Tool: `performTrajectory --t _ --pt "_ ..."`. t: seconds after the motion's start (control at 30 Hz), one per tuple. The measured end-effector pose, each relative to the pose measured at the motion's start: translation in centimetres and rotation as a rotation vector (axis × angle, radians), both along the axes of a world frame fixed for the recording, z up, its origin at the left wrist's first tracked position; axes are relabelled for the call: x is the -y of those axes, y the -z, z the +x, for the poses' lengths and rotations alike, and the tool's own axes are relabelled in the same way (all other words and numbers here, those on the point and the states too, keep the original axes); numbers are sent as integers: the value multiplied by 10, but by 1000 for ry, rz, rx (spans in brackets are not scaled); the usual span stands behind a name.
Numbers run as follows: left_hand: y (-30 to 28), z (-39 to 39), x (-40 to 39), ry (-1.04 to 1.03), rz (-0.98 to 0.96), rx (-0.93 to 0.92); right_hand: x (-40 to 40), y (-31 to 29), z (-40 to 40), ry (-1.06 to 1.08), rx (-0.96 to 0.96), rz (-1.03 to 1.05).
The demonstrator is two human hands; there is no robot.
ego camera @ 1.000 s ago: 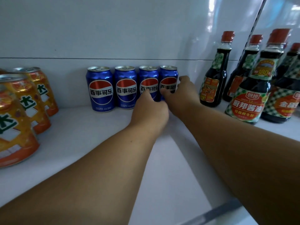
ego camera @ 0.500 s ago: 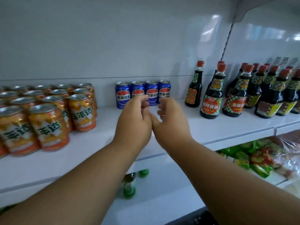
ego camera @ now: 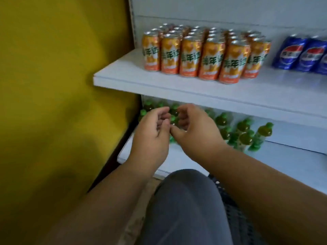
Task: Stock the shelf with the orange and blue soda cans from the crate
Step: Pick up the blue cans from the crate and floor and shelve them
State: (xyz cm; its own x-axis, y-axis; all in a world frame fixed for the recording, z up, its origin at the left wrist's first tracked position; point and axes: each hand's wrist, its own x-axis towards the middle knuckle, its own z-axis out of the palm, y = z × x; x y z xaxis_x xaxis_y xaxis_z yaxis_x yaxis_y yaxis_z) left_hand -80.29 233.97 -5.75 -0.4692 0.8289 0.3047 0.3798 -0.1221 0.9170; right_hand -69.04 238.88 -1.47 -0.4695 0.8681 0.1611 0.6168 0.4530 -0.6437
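Orange cans (ego camera: 203,55): standing upright in a tight block of several rows on the white shelf (ego camera: 159,82), toward its left end.
Blue cans (ego camera: 300,53): in a row on the same shelf, far right, apart from the orange block; the row runs out of the picture at the right edge.
Left hand (ego camera: 152,131): holds nothing, fingers loosely curled, below the shelf lip.
Right hand (ego camera: 194,128): also empty, fingers loosely curled, its thumb tip just touching the left hand.
Step in hand: between loads, by my reading; both hands are low and bare, so a return to the crate for more cans looks due.
Next move: reach down to the crate, take cans, then set them in front of the blue row, where bare shelf shows.
Hidden: only a dark mesh edge (ego camera: 230,206) shows behind the grey knee (ego camera: 185,209), possibly the crate; its contents cannot be seen.
Hard to make out: green-capped bottles (ego camera: 247,133) on the lower shelf are blurred, and so are the can labels.
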Motion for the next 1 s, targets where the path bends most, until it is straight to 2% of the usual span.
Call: performTrajectory --t 0.2,0.27,0.37,0.57,0.73,0.83,1.0 --pt "77 -101 65 -278 -99 191 35 49 -139 -357 335 -22" --pt "100 -123 76 -327 -151 264 40 75 -170 -422 420 -46" --pt "139 -146 84 -359 -238 267 41 113 -197 -467 545 -117" --pt "224 -156 75 -435 -359 293 20 171 -206 -551 751 -264" --pt "291 -158 50 -551 -530 371 12 203 -205 -624 837 -319" --pt "317 -155 33 -557 -655 268 5 216 -202 -637 883 -321" --pt "382 -150 3 -483 -922 211 -12 229 -193 -579 906 -423"
